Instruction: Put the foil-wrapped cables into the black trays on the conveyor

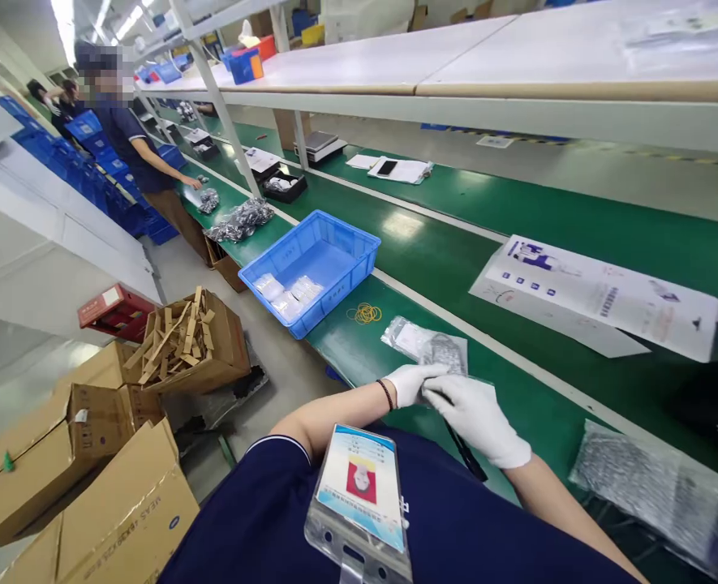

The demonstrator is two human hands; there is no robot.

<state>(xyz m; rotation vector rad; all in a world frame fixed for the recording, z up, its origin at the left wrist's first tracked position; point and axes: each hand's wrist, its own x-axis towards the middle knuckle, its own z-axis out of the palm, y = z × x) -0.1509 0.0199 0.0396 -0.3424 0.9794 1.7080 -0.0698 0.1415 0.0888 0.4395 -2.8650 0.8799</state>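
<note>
My left hand, in a white glove, is closed at the near edge of a clear plastic bag with dark contents. Against it, my right hand, also gloved in white, has its fingers bent together around something dark; a black strap hangs below it. Both hands meet over the green table, and their fingertips overlap, so the exact grip is hidden. Yellow rubber bands lie beyond the bag, beside a blue bin that holds several small white packets.
Printed sheets lie on the green bench to the right, with bubble-wrapped packs nearer. A shelf spans above. Dark bagged items lie beyond the bin. Cartons stand at lower left. Another person stands at far left.
</note>
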